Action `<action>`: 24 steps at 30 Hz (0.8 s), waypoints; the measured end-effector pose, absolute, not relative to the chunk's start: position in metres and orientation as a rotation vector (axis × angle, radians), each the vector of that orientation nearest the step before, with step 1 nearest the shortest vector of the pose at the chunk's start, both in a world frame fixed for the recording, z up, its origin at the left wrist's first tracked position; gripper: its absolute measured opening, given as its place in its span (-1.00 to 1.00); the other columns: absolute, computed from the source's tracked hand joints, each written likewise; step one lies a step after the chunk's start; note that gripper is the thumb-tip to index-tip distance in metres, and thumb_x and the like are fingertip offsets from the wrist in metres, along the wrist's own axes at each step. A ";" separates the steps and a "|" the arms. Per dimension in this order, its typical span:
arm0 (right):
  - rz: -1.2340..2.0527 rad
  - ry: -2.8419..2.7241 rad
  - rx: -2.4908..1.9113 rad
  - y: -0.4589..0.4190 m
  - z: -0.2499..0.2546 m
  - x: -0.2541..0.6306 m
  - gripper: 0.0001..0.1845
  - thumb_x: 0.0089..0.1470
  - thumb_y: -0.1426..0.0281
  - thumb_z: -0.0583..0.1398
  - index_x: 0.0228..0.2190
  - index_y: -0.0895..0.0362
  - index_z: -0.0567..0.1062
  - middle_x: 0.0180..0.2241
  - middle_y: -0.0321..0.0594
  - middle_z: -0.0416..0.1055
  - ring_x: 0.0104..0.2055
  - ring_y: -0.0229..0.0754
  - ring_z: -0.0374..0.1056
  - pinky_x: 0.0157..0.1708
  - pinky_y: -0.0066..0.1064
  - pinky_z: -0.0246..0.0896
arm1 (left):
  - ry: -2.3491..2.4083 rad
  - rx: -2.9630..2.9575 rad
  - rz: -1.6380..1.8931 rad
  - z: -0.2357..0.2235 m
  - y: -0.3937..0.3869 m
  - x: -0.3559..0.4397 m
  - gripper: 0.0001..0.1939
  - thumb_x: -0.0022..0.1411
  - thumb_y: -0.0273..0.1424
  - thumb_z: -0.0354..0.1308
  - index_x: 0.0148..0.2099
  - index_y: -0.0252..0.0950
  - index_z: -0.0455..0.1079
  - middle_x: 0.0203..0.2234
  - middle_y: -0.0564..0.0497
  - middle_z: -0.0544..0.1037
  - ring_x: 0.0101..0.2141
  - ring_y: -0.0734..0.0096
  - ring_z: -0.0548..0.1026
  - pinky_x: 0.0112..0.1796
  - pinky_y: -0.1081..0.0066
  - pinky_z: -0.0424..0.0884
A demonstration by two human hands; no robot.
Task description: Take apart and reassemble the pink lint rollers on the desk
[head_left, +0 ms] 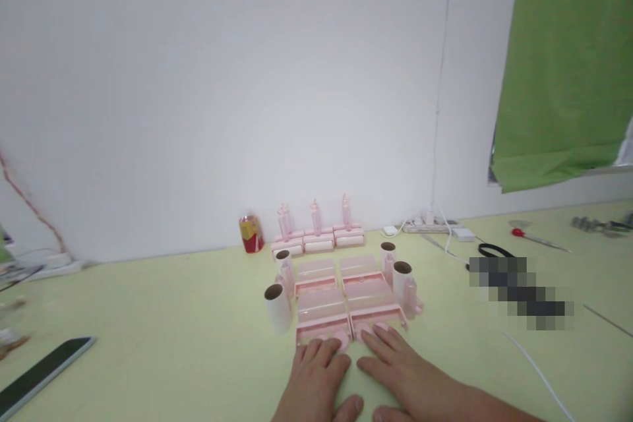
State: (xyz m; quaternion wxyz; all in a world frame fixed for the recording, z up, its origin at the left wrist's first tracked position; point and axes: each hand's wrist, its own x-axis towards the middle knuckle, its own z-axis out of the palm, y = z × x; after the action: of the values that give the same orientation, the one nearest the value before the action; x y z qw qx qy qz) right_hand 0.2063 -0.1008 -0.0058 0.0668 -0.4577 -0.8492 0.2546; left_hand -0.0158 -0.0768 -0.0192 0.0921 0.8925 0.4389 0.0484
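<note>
Pink plastic cases (321, 304) lie in two columns short of the worktop's (173, 330) far edge; left hand (316, 372) and right hand (401, 366), flat, gripping nothing, touch the nearest pair, seemingly aligning; finishing calls for even pressure.

Shows a bare left hand (316, 374) and a bare right hand (403, 366), with slim, round-ended fingers (380, 348) and shorter, thicker thumbs (352, 406). Runs bare past the right wrist (442, 388) along a smooth forearm (482, 402). Blurs too much for finer detail.
</note>
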 end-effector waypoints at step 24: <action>0.207 -2.287 -0.828 -0.077 -0.042 0.198 -0.71 0.26 0.19 0.07 -0.08 -0.06 0.50 -0.04 -0.16 0.50 0.05 -0.03 0.36 0.09 -0.14 0.26 | 0.900 3.062 0.662 -0.041 -0.041 -0.020 -0.62 0.32 -0.05 0.01 -0.01 -0.17 0.38 -0.08 -0.05 0.52 -0.14 0.23 0.41 -0.14 0.28 0.28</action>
State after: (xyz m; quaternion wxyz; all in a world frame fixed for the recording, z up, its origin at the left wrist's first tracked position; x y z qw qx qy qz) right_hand 0.1977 -0.0773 -0.0422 0.3430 -0.3188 -0.8800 0.0798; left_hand -0.0198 -0.0408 -0.0410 -0.0587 0.9378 0.2757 0.2027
